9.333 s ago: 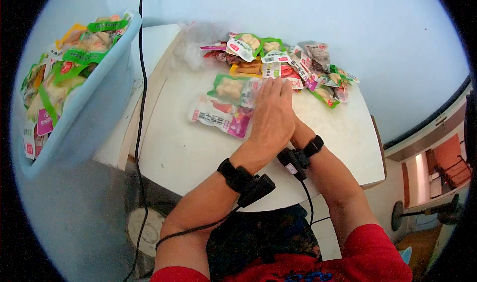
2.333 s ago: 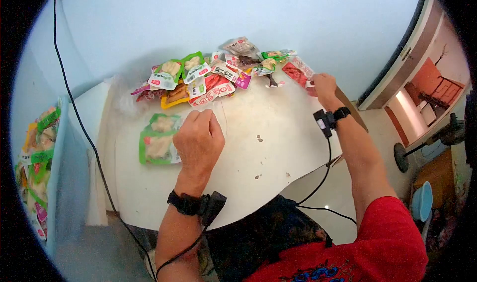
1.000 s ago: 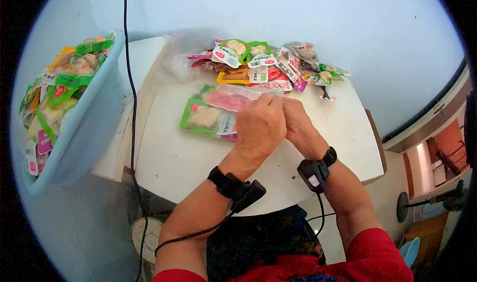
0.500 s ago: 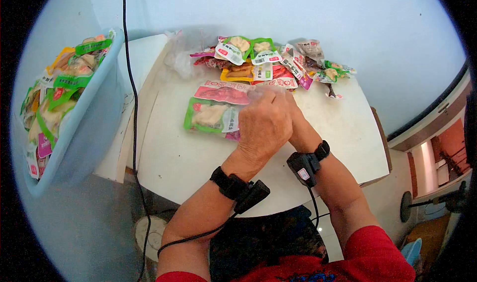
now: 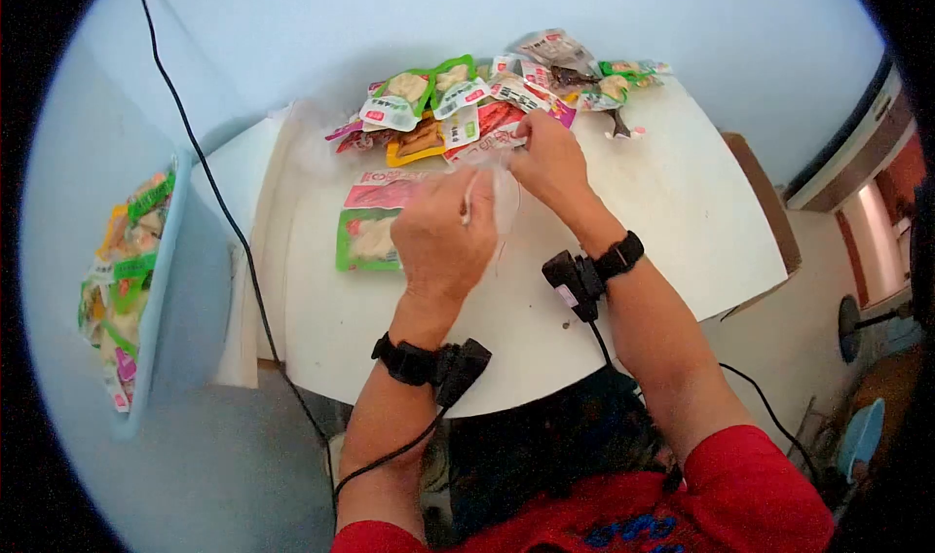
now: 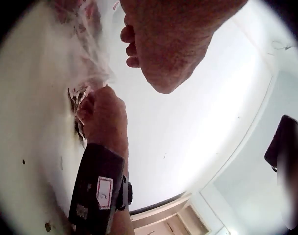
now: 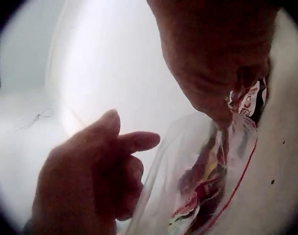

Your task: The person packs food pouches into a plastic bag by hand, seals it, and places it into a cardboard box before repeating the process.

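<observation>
My bare left hand [image 5: 443,230] and bare right hand [image 5: 552,168], together a moment ago, now stand apart near twelve o'clock; the right pinches the clear, thin plastic bag [image 5: 505,202] between them, seemingly spreading it; whether the left grips, I cannot tell

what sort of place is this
Probably a plain indoor room, perhaps in a home or small workroom: a white table by a pale blue wall bears a pile of printed pouches, a light blue tub at the left holds more, and a doorway shows at the right.
</observation>
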`<state>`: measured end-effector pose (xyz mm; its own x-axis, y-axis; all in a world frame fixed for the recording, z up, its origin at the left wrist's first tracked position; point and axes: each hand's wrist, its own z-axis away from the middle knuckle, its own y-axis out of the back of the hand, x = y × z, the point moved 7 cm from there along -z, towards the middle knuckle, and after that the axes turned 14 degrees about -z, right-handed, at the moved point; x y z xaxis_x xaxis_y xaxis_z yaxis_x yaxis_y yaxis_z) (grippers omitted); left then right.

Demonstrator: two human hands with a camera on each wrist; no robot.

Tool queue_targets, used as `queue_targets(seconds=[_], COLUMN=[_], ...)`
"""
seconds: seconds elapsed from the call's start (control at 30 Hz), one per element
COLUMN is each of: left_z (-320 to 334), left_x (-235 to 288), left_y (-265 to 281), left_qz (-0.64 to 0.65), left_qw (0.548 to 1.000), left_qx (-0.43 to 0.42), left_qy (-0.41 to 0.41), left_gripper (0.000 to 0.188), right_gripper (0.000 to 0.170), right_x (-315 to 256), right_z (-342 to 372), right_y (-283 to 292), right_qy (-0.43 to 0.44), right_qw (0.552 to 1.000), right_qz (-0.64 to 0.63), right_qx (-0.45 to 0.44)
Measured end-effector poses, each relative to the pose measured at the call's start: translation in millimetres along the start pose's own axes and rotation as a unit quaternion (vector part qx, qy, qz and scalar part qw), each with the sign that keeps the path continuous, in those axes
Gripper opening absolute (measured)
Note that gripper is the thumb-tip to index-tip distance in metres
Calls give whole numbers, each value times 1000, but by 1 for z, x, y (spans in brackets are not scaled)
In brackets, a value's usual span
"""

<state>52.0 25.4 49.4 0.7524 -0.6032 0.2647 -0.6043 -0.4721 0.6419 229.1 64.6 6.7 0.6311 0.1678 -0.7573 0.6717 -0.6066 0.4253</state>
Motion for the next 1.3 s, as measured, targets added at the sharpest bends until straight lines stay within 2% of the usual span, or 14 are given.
queue_targets(seconds=[0.17,0.27,0.3,0.37,0.43,0.47,0.6,0.7,0.83,0.93,1.03,1.13,1.3], left_z=[-5,-4,2,20,39,47,66,74,70,66,64,60,55], left_x=[4,25,35,55,66,69,53,43,43,36,32,29,15], left_y=[12,30,32,34,28,22,6,-1,17,36,50,65,95], left_qz=[11,-77,-106,-164,-223,-251,-335,-390,-358,-346,-315,-296,-259], left_qw=[999,996,989,964,936,919,878,856,886,900,917,929,948], left_qx=[39,-28,-53,-105,-174,-209,-273,-249,-207,-182,-163,-141,-119], left_qy=[17,-41,-88,-180,-210,-223,-207,-232,-209,-193,-181,-175,-140], left_gripper=[12,24,30,42,49,53,42,29,19,13,8,6,5], right_gripper=[15,13,13,15,18,20,28,31,30,29,30,32,22], right_x=[15,16,16,14,13,17,10,10,8,0,-3,-12,-23], right_z=[-3,-4,-5,-6,-4,-3,-4,-1,1,4,7,10,13], right_y=[-18,-21,-21,-20,-19,-23,-19,-22,-23,-21,-21,-17,-10], right_qy=[-10,7,10,25,45,25,-79,-123,-170,-173,-143,-60,17], right_qw=[995,992,990,987,985,980,943,908,863,851,816,820,894], right_qz=[-40,-54,-76,-116,-150,-173,-271,-341,-406,-395,-442,-436,-339], right_qx=[-95,-118,-120,-104,-71,-89,-174,-211,-248,-300,-344,-367,-291])
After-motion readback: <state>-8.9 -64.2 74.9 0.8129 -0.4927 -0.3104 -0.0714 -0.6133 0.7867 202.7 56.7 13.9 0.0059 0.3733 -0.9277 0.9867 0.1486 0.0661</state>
